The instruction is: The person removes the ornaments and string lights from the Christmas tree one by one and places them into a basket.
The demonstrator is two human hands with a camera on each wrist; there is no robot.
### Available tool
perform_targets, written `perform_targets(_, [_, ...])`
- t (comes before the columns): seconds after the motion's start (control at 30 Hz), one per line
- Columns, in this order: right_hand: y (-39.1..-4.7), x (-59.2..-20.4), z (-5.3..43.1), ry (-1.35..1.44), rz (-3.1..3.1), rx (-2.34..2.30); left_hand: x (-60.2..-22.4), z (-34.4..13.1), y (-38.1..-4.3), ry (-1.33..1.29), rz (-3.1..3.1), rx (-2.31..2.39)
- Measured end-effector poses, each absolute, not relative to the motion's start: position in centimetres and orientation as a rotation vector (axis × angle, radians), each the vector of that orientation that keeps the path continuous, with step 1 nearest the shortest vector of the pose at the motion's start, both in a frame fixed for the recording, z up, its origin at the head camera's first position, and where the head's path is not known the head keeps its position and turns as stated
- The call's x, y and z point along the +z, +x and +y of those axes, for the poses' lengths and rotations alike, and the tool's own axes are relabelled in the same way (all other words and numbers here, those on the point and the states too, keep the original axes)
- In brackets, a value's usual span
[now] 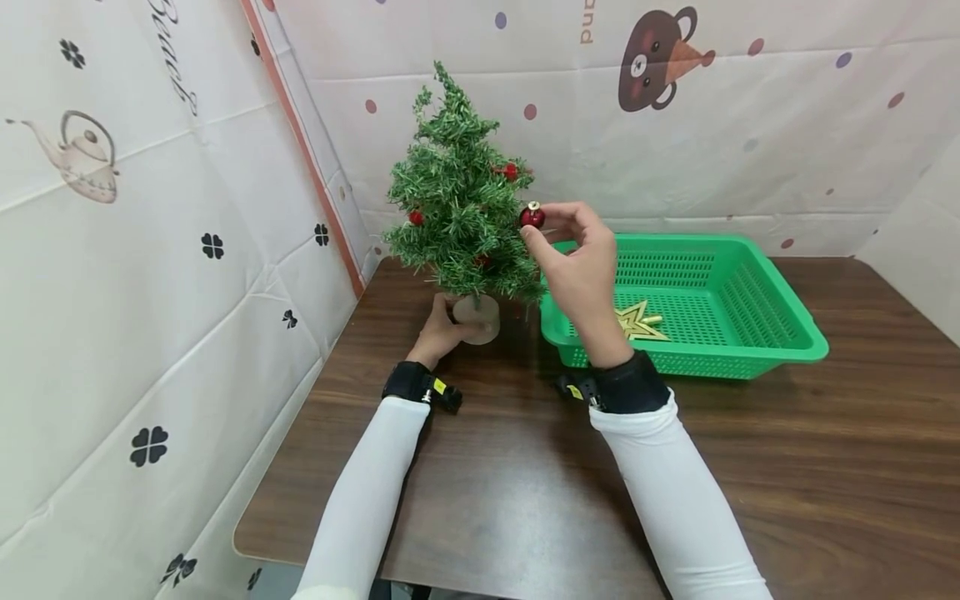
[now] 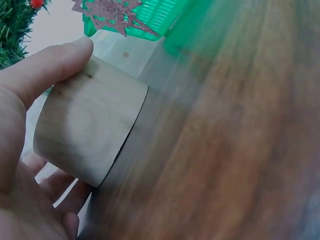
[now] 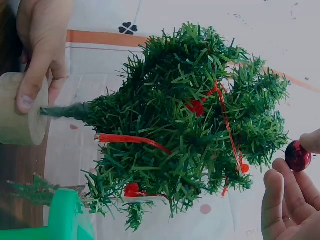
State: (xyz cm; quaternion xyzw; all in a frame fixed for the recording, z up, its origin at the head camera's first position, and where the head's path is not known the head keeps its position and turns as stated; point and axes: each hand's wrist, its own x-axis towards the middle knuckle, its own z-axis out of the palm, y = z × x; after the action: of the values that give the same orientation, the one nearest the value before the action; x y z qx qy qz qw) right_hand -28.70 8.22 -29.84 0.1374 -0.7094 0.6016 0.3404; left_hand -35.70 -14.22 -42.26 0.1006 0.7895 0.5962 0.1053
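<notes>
A small green Christmas tree (image 1: 453, 196) stands upright on a round wooden base (image 2: 90, 122). My left hand (image 1: 437, 332) grips that base from the left, thumb across its upper edge. At the tree's right side, my right hand (image 1: 583, 271) pinches a shiny dark red bauble (image 3: 298, 156) with a gold cap between thumb and fingers, close to the branch tips. Red ribbon-like pieces (image 3: 134, 140) and small red decorations (image 1: 511, 172) sit among the branches.
Right of the tree, a green plastic basket (image 1: 780, 354) stands on the brown wooden table (image 1: 510, 492). It holds a gold star (image 1: 639, 323), partly behind my right wrist. A patterned cloth (image 1: 570, 158) hangs behind the table and along its left side.
</notes>
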Motion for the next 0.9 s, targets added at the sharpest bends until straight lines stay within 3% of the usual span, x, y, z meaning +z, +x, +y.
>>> perform_targets(0.4, [-28.9, -29.7, 8.6, 0.341, -1.768, 1.656, -45.1, -14.5, -37.4, 0.376, 2.460, 1.656])
perform_targets(0.9, [-29.2, -28.8, 8.5, 0.380, -1.674, 1.785, -45.4, -14.3, -37.4, 0.352, 2.511, 1.593])
